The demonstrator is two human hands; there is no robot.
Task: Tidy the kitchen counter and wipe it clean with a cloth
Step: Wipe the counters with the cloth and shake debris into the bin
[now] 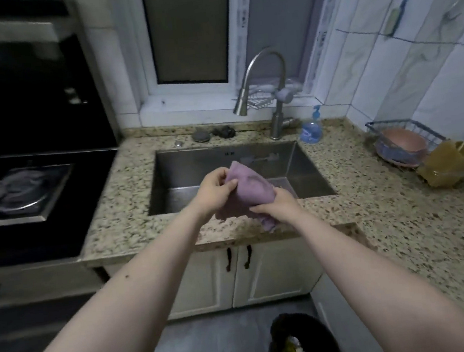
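Two bare hands held a purple cloth [248, 194] above the front edge of the stainless-steel sink [307, 168]. Left hand [217, 188] gripped the cloth's upper left part, its fingers curled round the fabric; right hand [278, 204] gripped the lower right part, with a loose end hanging below it over the speckled granite counter [386, 211]. Behind the sink stood a gooseneck faucet [268, 86], and just to its right a blue dish-soap pump bottle [311, 128]. At the far right of the counter, a wire rack [408, 124] held a pink bowl [402, 145], beside a yellow-brown cloth [450, 165]. A black cooktop [35, 196] lay to the left. A black waste bin [302, 343] stood on the floor below.
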